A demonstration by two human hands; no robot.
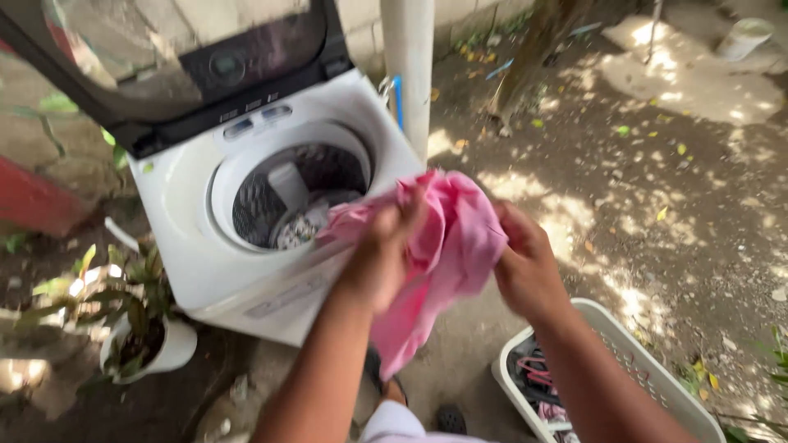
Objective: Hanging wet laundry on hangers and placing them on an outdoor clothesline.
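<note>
A pink cloth [450, 246] hangs between both my hands in front of a white top-loading washing machine [197, 271]. My left hand [386, 250] grips the cloth's left side near the machine's front corner. My right hand [525, 267] grips its right edge. The machine's dark lid [189, 57] stands raised, and laundry [300, 230] lies in the metal drum. The cloth's lower end dangles towards my feet.
A white laundry basket [640, 361] with clothes stands on the ground at lower right. A potted plant in a white pot [144, 328] sits left of the machine. A white post [408, 66] rises behind it. Dirt ground with leaves stretches to the right.
</note>
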